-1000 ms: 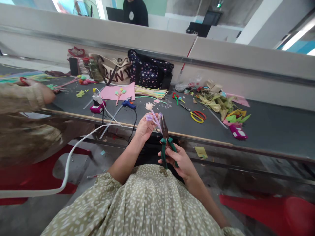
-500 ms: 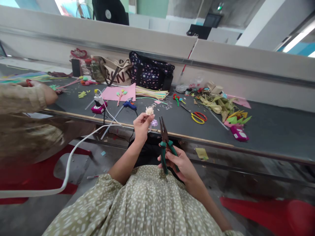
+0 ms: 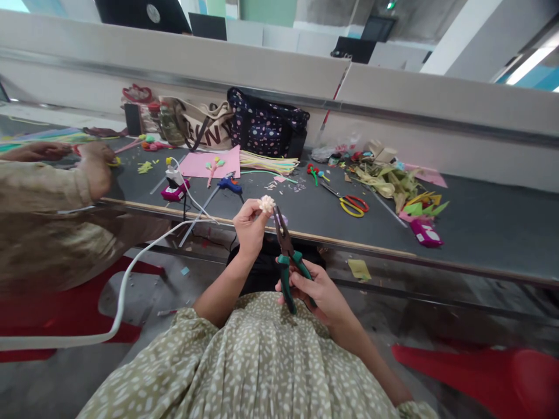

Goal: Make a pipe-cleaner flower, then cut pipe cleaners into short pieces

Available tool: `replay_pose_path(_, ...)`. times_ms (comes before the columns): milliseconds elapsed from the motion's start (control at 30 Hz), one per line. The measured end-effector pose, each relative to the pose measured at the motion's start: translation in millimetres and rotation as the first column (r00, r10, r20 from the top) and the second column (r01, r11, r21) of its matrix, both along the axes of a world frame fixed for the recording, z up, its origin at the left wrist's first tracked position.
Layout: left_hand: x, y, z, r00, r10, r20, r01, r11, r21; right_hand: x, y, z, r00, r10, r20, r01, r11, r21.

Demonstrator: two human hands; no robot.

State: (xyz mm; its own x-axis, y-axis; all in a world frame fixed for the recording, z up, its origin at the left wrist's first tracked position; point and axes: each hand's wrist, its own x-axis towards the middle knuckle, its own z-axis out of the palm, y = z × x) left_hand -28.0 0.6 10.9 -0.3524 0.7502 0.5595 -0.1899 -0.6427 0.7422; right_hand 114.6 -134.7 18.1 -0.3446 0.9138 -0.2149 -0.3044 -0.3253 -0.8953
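Between the thumb and fingers of my left hand (image 3: 252,228) is a small cream-coloured craft flower (image 3: 266,203), held up above the table's front edge. My right hand (image 3: 315,285) grips green-handled long-nose pliers (image 3: 287,253) with the jaws pointing up and slightly apart. The plier tips are beside the cream flower; whether they touch it I cannot tell. A pale purple flower (image 3: 282,220) shows partly behind the jaws, mostly hidden.
Scissors (image 3: 351,205) and a blue glue gun (image 3: 229,184) lie on the dark table (image 3: 489,227). Bags (image 3: 266,125) stand at the back. A white cable (image 3: 124,285) crosses at left, where a co-worker's hands (image 3: 94,157) are busy. Dried husks (image 3: 384,180) lie at right.
The pliers have moved left and up, bringing their tips to the cream flower. My left hand has shifted slightly left and the flower has turned. The co-worker's hands have moved.
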Motion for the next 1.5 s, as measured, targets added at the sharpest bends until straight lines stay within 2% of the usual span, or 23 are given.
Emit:
replay_pose_path(367,-0.4,-2.5,-0.4,1.0,0.02,-0.019,-0.018,0.994,0.107,-1.3,-0.7,0.7,1.0,-0.019,0.001,0.019,1.0,-0.007)
replay_pose_path(533,-1.1,-2.7,-2.9,0.997,0.06,-0.053,-0.055,0.995,0.081,-2.4,-0.5,2.8,0.998,-0.062,-0.003,0.062,0.998,-0.014)
replay_pose_path(767,-0.8,-6.7,-8.1,0.991,-0.134,-0.009,0.134,0.991,-0.031,-1.7,0.4,2.2,0.995,-0.092,0.039,0.092,0.996,-0.008)
replay_pose_path(900,-1.0,-8.9,-9.2,0.984,-0.179,-0.006,0.178,0.983,-0.045,-0.6,0.7,0.4,0.993,-0.1,0.056,0.1,0.995,0.005)
replay_pose_path(1500,-2.4,-8.9,-8.0,0.993,-0.119,0.002,0.119,0.993,-0.027,1.3,2.0,-9.2,0.981,-0.148,0.126,0.139,0.987,0.08)
